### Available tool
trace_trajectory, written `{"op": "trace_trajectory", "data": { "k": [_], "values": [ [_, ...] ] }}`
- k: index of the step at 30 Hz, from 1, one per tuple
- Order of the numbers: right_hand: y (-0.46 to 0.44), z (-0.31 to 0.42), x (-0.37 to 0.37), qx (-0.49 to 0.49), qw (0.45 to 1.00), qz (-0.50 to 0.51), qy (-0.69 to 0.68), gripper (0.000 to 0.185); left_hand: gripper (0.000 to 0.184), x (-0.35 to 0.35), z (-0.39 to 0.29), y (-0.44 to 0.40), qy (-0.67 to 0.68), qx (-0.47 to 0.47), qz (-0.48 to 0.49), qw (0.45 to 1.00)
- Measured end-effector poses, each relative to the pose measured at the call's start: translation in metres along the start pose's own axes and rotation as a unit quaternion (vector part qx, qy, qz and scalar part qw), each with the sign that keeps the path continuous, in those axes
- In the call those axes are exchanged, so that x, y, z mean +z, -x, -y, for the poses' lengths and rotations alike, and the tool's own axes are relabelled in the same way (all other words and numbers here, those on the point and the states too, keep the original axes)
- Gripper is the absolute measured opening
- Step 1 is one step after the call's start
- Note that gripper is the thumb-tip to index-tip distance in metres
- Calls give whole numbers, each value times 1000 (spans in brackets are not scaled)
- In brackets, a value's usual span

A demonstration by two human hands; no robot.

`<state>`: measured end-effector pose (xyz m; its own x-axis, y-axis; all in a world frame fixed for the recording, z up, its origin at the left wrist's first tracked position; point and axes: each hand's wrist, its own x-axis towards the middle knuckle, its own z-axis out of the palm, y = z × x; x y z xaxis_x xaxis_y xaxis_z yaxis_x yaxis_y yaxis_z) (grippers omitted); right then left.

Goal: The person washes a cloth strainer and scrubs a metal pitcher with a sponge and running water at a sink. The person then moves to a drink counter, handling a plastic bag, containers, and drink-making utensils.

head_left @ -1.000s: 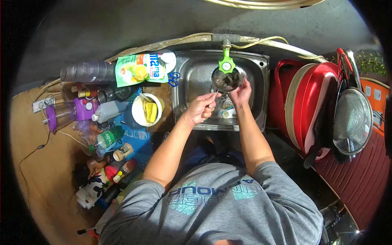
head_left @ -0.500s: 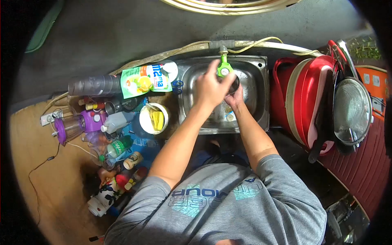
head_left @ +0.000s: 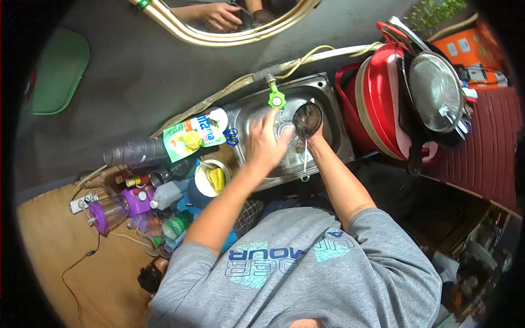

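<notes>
My right hand (head_left: 315,136) holds a small, round, dark mesh strainer (head_left: 308,119) from beneath, over the right half of the steel sink (head_left: 340,123). Its thin pale handle runs toward the sink's front edge and ends in a loop. My left hand (head_left: 266,143), blurred by motion, is left of the strainer with fingers stretched and thumb apart, and I see nothing held in it. Above that hand is the green tap (head_left: 276,100). A clear, shiny patch, perhaps water, shows between the hands. Something small and bluish-white lies at the sink bottom, too small to name.
Left of the sink are a detergent pouch (head_left: 188,139), stacked translucent cups (head_left: 131,151), a white tub (head_left: 203,183) with a yellow sponge, and a purple blender (head_left: 136,201). Red basins (head_left: 377,101) and a large strainer (head_left: 436,93) stand right. Another person's head shows lower left.
The view has turned. My left hand has come down from the tap and lies to its lower left. The strainer is turned face up, right of the tap, still in my right hand.
</notes>
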<state>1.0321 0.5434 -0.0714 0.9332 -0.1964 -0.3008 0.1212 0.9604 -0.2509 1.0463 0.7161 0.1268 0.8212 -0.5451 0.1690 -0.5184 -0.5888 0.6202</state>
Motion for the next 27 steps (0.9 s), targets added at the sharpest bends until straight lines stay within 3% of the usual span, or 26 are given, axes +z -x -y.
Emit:
{"op": "trace_trajectory", "data": {
  "k": [1, 2, 3, 5, 7, 8, 9, 11, 12, 14, 17, 19, 21, 23, 25, 27],
  "values": [
    [6, 4, 22, -9, 1000, 0, -1, 30, 56, 6, -10, 18, 86, -100, 80, 988],
    [14, 5, 59, -129, 969, -130, 164, 35, 59, 43, 7, 38, 254, -133, 112, 952],
    [19, 2, 87, -240, 881, -254, 318, 40, 61, 19, -32, 41, 408, -311, 210, 832],
    [21, -1, 110, -357, 749, -240, 505, 47, 52, 23, -35, 54, 353, -223, 222, 881],
    [41, 11, 139, -365, 594, -217, 683, 43, 39, 9, -26, 44, 121, -17, 118, 985],
    [51, 19, 151, -359, 561, -173, 726, 40, 30, -5, -26, 38, 65, 1, 125, 990],
    [58, 26, 162, -366, 469, -145, 791, 40, 21, -15, -17, 30, -45, 10, 153, 987],
    [60, 33, 164, -323, 397, -52, 857, 39, 14, -54, -27, 11, -195, 67, 156, 966],
    [60, 38, 168, -326, 397, -57, 856, 39, 14, -62, -20, 3, -213, 124, 116, 962],
    [65, 54, 181, -281, 335, 53, 898, 40, 16, -78, -16, -15, -250, 247, 26, 936],
    [80, 82, 216, -245, 252, 169, 921, 48, 20, -94, -23, -31, -230, 313, -42, 921],
    [89, 88, 233, -216, 241, 183, 928, 49, 30, -104, -29, -33, -251, 330, -57, 908],
    [95, 92, 241, -179, 208, 226, 935, 47, 28, -111, -31, -35, -236, 353, -67, 903],
    [105, 97, 242, -186, 289, 283, 896, 41, 23, -113, -23, -36, -191, 385, -118, 895],
    [107, 94, 238, -173, 285, 377, 864, 38, 22, -113, -16, -32, -131, 379, -122, 908],
    [112, 82, 238, -202, 340, 466, 791, 41, 25, -109, -2, -31, -79, 366, -97, 922]
  ]
}}
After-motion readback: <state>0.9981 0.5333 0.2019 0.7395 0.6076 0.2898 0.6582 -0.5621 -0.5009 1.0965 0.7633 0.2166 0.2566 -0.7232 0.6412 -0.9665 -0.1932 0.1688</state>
